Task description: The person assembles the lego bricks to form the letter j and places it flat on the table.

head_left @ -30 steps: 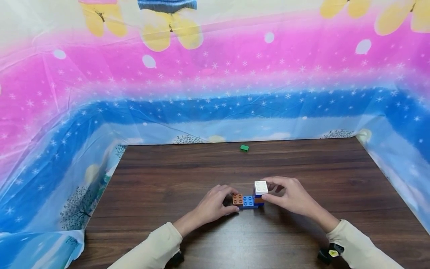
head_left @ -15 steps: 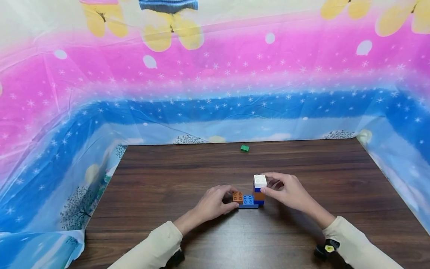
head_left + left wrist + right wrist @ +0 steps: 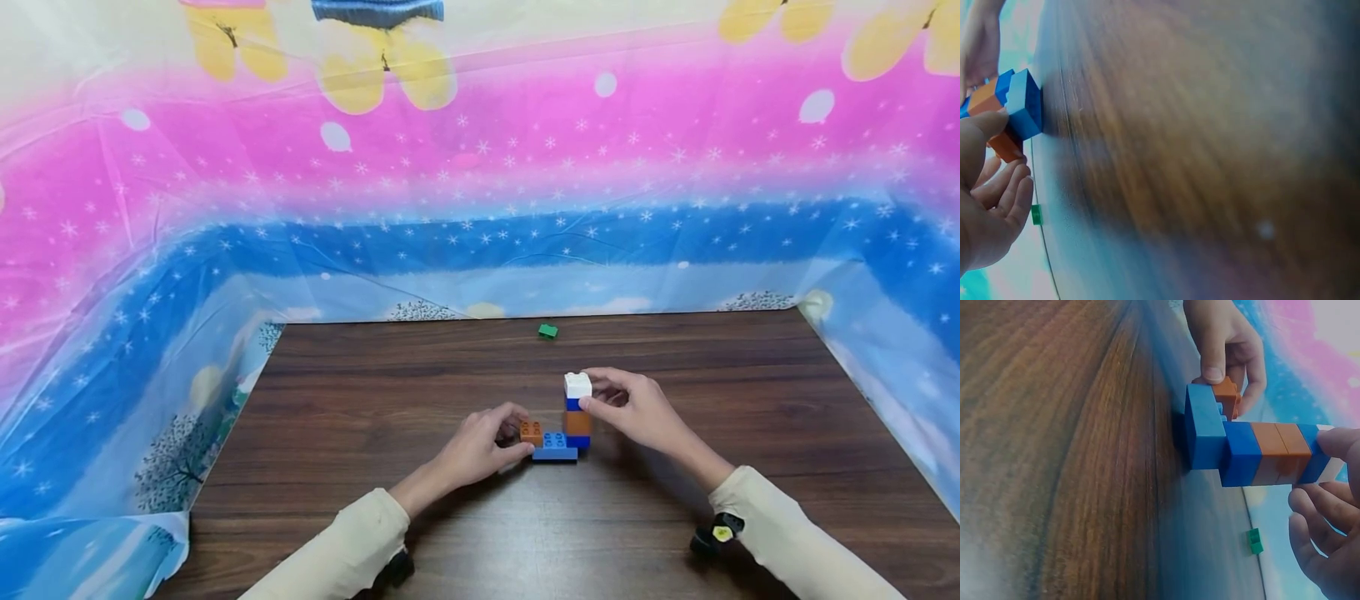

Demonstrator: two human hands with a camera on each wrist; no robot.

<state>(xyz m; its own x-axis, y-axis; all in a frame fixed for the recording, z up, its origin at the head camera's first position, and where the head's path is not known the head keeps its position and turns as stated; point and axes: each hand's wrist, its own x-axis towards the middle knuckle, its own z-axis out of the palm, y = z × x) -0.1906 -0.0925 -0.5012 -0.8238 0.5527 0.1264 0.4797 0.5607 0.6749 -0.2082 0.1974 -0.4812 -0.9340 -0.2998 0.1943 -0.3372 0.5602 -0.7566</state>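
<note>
A joined build of toy building bricks stands between the hands. Its base is a light blue brick (image 3: 555, 454). An orange brick (image 3: 531, 432) sits on the base's left end, and my left hand (image 3: 480, 444) pinches it between thumb and fingers. At the right end rises a column: a dark blue brick (image 3: 1241, 454) lowest, two orange bricks (image 3: 1282, 447), another blue brick (image 3: 1314, 452), and a white brick (image 3: 577, 384) on top. My right hand (image 3: 635, 410) grips the column's top, with the thumb on the upper blue and white bricks.
A small green brick (image 3: 548, 332) lies near the far edge of the dark wooden table (image 3: 375, 367). A patterned cloth (image 3: 480, 242) hangs behind the table and along its sides. Black devices (image 3: 705, 540) are strapped under the wrists.
The column's top has moved up and away in the head view, carried by the right hand, and more of the bricks' front faces shows. The left hand keeps its hold, nearly still.
</note>
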